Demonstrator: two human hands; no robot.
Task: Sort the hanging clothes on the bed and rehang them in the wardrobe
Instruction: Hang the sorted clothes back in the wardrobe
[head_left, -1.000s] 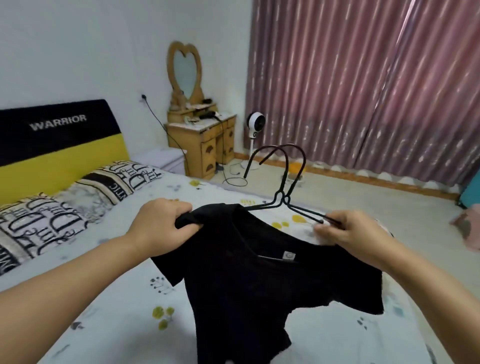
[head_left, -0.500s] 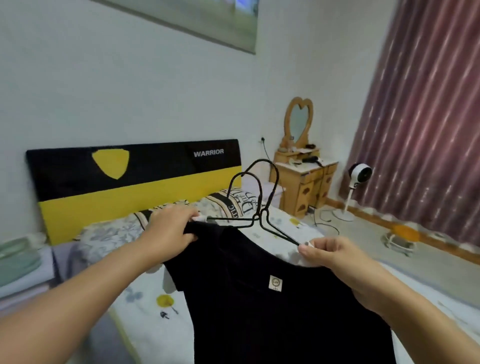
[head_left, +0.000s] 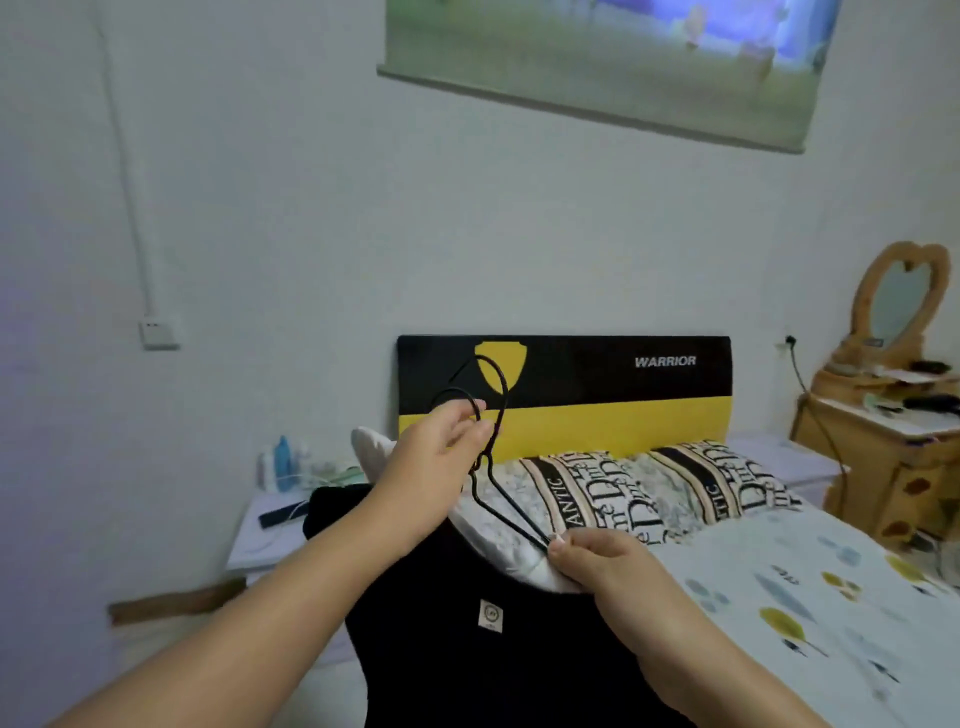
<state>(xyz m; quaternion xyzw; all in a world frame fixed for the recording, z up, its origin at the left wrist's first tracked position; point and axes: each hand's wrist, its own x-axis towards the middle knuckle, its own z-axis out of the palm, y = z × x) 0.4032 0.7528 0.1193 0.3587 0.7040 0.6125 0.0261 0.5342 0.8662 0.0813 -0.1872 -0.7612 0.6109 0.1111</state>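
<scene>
A black T-shirt (head_left: 498, 660) with a small white neck label hangs in front of me on black wire hangers (head_left: 491, 467); two hooks show at the top. My left hand (head_left: 441, 457) is raised and grips one hook between fingers and thumb. My right hand (head_left: 597, 561) pinches the hangers' right arm at the shirt's shoulder. The bed (head_left: 779, 623), with a white leaf-print sheet, lies behind and to the right. No wardrobe is in view.
A black and yellow headboard (head_left: 613, 410) and patterned pillows (head_left: 649, 488) are ahead. A white bedside table (head_left: 270, 530) with bottles stands at the left. A wooden dresser (head_left: 883, 447) with a heart-shaped mirror is at the right. A wall switch (head_left: 156, 332) sits on the left wall.
The view has swung left towards the headboard. My left hand left the shirt's shoulder and rose to grip a hanger hook. My right hand keeps its pinch on the hangers' arm.
</scene>
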